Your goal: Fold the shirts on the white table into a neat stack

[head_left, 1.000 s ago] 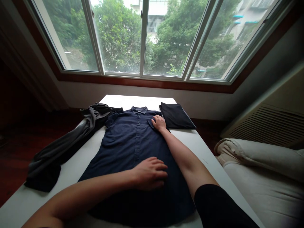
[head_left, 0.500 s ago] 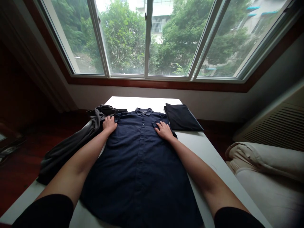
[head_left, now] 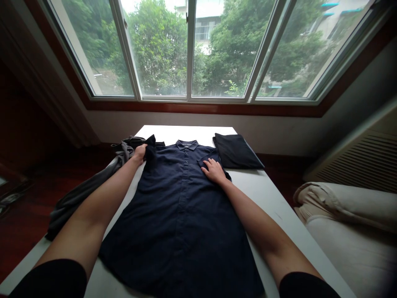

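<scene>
A dark navy button-up shirt (head_left: 182, 207) lies front side up, its collar pointing toward the window. My left hand (head_left: 140, 153) is closed on the shirt's sleeve at the left and holds that edge raised off the table. At the other side, my right hand (head_left: 213, 170) rests flat on the folded-in right sleeve, fingers spread. Left of the shirt, a crumpled grey garment (head_left: 89, 178) trails along the table's edge, close to my left forearm. Beyond my right hand sits a folded black garment (head_left: 237, 151).
The white table (head_left: 279, 223) carries all the clothes. A wide window (head_left: 189, 49) is beyond its far end. On the right are a beige cushioned seat (head_left: 347, 231) and a slatted panel (head_left: 366, 161). Dark red flooring (head_left: 21, 236) shows at the left.
My left hand has gone from lying on the shirt's left shoulder to gripping the sleeve, lifting it and pulling it slightly left. The right hand stays in place on the shirt.
</scene>
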### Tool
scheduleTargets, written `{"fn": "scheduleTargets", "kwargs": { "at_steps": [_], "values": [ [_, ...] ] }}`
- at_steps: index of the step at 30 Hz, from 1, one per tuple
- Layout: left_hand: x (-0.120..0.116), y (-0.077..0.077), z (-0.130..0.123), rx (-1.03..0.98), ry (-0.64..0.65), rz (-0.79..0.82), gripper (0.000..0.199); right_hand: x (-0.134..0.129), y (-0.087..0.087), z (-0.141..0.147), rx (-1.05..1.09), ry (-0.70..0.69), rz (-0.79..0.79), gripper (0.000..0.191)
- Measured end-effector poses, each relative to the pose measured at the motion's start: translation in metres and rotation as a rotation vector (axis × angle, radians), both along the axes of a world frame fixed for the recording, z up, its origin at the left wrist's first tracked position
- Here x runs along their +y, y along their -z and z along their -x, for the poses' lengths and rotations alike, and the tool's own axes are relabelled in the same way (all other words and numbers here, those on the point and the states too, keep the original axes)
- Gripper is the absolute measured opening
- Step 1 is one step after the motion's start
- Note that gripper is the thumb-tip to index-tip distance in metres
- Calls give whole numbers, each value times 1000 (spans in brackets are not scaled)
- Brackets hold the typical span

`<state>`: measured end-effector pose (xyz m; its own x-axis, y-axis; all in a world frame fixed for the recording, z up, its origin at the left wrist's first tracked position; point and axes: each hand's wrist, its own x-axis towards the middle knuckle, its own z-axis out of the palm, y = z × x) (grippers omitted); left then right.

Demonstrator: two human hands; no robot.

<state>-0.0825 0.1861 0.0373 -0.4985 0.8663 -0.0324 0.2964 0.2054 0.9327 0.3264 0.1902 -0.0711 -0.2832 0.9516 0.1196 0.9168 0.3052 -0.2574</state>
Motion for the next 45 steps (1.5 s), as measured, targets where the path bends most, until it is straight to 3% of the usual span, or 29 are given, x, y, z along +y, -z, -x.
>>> {"fn": "scheduleTargets", "kwargs": {
  "at_steps": [3,5,8,10,13,15,18,25,35,40,45],
  "values": [
    [-10,9,-24,-84,110,-53,46,0,0,0,2,-4,5,59],
    [-23,18,-42,-23,318,-80,46,-1,-1,0,-2,-3,7,59],
    [-39,31,-66,322,677,-20,42,-2,-3,1,-7,-4,8,59],
    [-41,36,-78,577,727,13,38,-3,-4,1,-5,-8,9,59],
    [-31,43,-90,825,581,-4,36,-4,-5,1,-3,-11,4,58],
    [-21,48,-94,905,490,35,46,-4,-5,1,-3,-8,-2,58],
    [-9,59,-94,923,413,181,67,-4,-4,1,-6,-2,-3,58],
    [2,72,-76,939,198,255,73,-2,-3,-1,5,-10,-6,57],
    [7,60,-64,1039,320,120,37,-6,-7,1,12,-17,-21,56],
    [25,62,-42,1000,149,165,34,-8,-7,0,16,-31,-36,56],
    [39,64,-27,971,63,177,33,-8,-6,0,14,-42,-41,56]
  ]
}}
